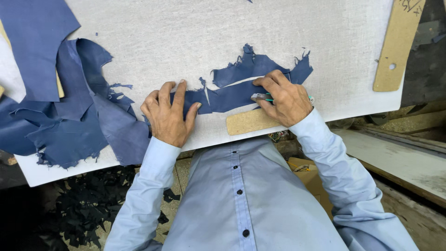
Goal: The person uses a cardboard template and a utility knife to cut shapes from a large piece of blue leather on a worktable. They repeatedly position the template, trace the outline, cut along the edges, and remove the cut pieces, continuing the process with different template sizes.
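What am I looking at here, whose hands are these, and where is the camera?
There is no machine: a person works with bare hands, filmed by one camera on their head looking down. The left hand presses flat on a strip of blue leather lying on a white cutting board. The right hand grips a small cutting tool against the strip, beside a tan card template. A heap of blue leather pieces lies to the left, and another tan template at upper right.

The premises were a leather-cutting workshop. A large white cutting board (186, 32) carried blue leather hides (69, 116), cardboard patterns (397, 46) lay at its edge, dark offcuts (88, 209) littered the floor, and rough wooden boards (404, 158) stood alongside.
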{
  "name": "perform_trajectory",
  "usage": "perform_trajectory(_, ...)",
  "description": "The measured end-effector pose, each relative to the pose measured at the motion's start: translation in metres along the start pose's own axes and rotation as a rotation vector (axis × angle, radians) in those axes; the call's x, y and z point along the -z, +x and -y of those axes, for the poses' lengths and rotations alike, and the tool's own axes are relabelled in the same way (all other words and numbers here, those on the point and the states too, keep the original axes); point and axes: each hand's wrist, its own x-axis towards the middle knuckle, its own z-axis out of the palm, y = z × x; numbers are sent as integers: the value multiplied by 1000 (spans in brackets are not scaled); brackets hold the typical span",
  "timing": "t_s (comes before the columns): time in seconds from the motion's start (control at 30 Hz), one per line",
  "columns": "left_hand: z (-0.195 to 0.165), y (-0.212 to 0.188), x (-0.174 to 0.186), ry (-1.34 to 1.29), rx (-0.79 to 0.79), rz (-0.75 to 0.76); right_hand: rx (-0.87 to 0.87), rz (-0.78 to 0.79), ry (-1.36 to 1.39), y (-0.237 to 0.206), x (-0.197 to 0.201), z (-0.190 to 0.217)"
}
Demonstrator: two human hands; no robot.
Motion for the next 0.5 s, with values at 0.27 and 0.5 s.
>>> perform_trajectory(0.27, 7, 1, -15, -239, 186, 76, 355, -90, -43, 14, -22, 5)
perform_trajectory(0.5, -23, -23, -18, 86, -197, -144, 557, -71, -134, 46, -41, 0)
